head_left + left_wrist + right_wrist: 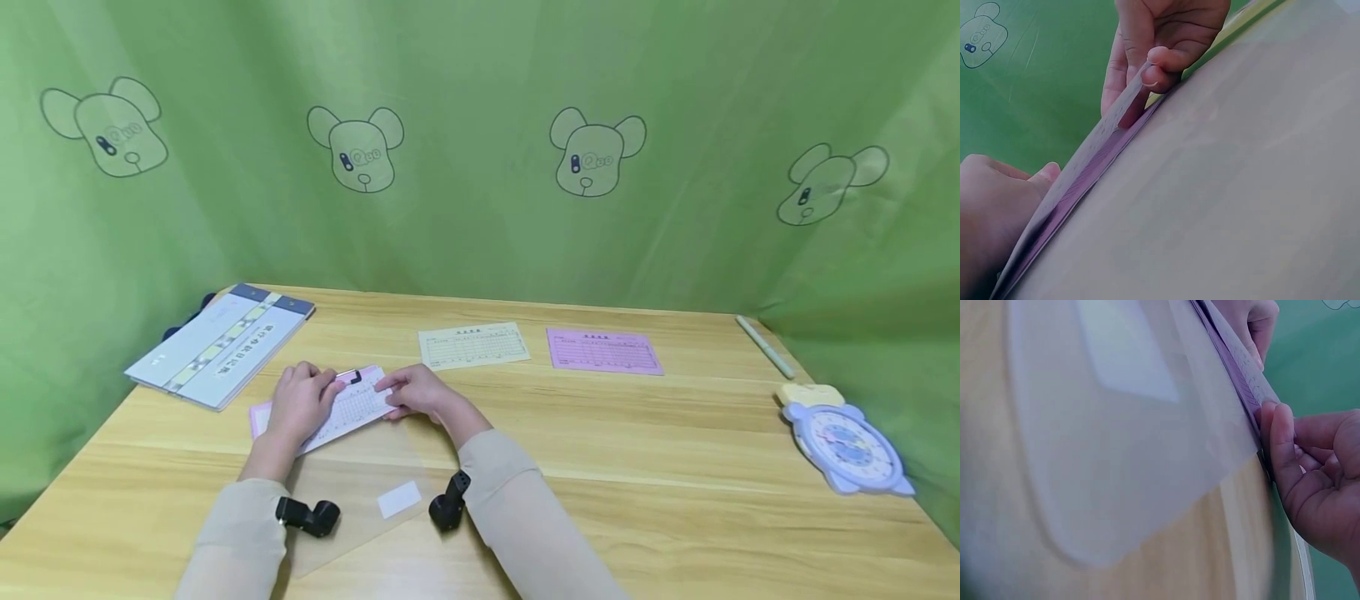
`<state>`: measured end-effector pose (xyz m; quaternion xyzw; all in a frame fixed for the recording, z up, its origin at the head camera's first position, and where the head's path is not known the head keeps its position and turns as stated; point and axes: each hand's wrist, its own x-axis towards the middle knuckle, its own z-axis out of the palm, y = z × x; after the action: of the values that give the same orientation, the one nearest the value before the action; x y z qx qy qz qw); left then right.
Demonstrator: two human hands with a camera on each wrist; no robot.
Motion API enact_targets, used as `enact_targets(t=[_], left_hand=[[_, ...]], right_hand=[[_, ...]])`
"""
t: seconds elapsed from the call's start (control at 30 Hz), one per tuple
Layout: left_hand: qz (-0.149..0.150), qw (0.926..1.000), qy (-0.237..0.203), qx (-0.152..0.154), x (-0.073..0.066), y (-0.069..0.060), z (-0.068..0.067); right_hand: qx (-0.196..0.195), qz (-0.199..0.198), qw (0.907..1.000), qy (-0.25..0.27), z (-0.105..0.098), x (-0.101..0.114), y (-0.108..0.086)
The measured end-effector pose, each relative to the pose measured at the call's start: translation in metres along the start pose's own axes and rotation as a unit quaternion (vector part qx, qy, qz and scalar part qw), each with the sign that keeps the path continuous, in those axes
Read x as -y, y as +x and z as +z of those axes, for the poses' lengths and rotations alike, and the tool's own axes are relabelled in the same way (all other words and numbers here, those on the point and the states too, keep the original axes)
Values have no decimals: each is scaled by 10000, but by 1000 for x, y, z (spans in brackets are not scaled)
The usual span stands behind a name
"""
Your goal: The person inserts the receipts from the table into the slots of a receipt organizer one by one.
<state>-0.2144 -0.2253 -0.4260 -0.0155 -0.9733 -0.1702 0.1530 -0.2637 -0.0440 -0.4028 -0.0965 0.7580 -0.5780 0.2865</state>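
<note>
A clear clipboard (352,492) with a white label lies before me, a metal clip (349,377) at its far edge. On it lie a white printed form (358,407) and, below that, a pink sheet (1233,359). My left hand (298,402) holds the clipboard's far left part, its thumb beside the clip; its other fingertips are hidden. With thumb and fingers, my right hand (416,390) pinches the white form's right edge. In the left wrist view, that corner of the white form (1094,140) stands lifted off the pink sheet (1094,167).
A grey-blue folder (225,346) lies at the back left. Behind the hands lie a pale green form (474,346) and a pink form (604,351). At right are a pen (765,347), a yellowish block (812,394) and a blue toy clock (847,447). A green curtain (480,242) backs the table.
</note>
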Motion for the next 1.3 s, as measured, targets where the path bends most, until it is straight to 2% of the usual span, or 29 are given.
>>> enact_targets(t=[0.5,0.87,1.07,1.3], left_hand=[[49,9999,54,-91,-1,1,2],[-39,9999,100,1,-1,0,1],[-97,9999,-25,18,0,-1,3],[-46,9998,-109,-163,3,-1,3]], right_hand=[[-43,-144,9998,-110,2,1,4],[-93,-340,9990,-272,3,-1,4],[-98,-514,9986,-37,1,-6,-2],[178,-683,9968,380,-10,-9,-15]])
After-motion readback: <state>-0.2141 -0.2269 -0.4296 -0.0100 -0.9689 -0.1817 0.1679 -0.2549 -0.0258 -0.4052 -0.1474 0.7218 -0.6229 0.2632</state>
